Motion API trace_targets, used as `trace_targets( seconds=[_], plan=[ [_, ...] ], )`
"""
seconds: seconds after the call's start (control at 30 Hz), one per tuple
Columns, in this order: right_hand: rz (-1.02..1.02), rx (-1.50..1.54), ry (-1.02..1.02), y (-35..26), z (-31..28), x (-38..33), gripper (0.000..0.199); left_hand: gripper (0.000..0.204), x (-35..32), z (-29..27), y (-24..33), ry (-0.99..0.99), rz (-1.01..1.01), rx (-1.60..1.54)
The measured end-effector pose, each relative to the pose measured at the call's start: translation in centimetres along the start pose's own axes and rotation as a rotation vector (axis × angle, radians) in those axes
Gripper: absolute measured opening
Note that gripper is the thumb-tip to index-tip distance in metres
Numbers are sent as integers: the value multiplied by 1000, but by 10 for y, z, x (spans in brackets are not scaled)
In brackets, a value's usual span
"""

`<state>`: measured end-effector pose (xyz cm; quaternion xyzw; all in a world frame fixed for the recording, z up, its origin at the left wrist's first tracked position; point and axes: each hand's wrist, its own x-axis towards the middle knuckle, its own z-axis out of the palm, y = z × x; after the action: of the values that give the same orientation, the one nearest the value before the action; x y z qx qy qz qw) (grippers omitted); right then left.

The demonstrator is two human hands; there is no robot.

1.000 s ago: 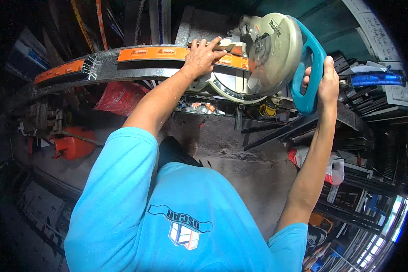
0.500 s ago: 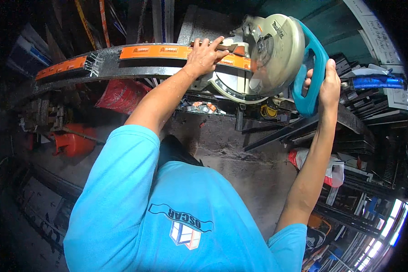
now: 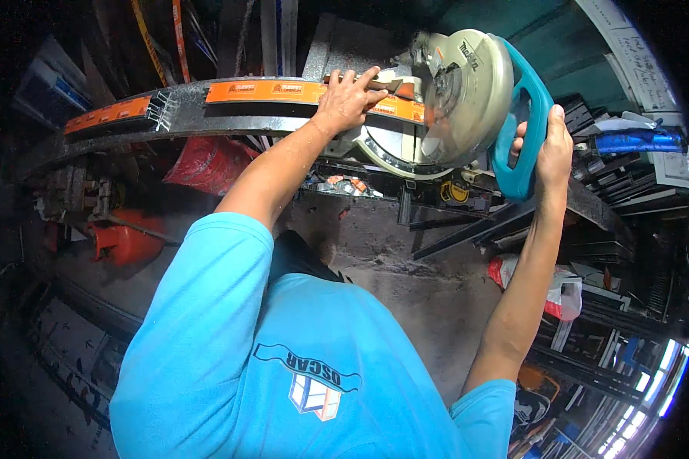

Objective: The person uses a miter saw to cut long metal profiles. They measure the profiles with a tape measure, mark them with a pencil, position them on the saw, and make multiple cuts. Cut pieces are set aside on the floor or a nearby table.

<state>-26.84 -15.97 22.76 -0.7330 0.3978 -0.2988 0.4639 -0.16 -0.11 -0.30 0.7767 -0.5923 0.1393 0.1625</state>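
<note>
My right hand [image 3: 553, 157] is wrapped around the teal handle [image 3: 530, 164] of a miter saw [image 3: 478, 88]. The saw's pale round guard hides much of the blade. An aluminium bar covered with orange film [image 3: 264, 91] lies along the saw's fence, and its right end reaches the blade guard. My left hand [image 3: 346, 102] presses on this bar to the left of the blade, its fingers hooked over the top at the fence. What lies under the palm is hidden.
More orange-filmed pieces [image 3: 109, 114] lie farther left on the long metal bench [image 3: 187, 117]. A yellow tape measure [image 3: 455, 191] is just below the saw. An orange-red gas cylinder [image 3: 128, 241] stands at lower left. Dark metal profiles [image 3: 612, 256] crowd the right side.
</note>
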Motion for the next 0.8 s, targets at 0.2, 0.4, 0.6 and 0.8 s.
trace_targets(
  seconds=[0.2, 0.4, 0.6, 0.8],
  plan=[
    [12, -24, 7, -3, 1, -3, 59, 46, 0, 1, 0, 19, 9, -2],
    [-5, -25, 10, 0, 2, -4, 61, 47, -1, 1, -1, 26, 7, -10],
    [-6, -28, -11, 4, 0, -2, 62, 51, 0, 1, 0, 8, -7, -6],
    [-25, -32, 2, 7, 0, -2, 62, 54, 0, 0, 0, 7, -6, -24]
  ],
)
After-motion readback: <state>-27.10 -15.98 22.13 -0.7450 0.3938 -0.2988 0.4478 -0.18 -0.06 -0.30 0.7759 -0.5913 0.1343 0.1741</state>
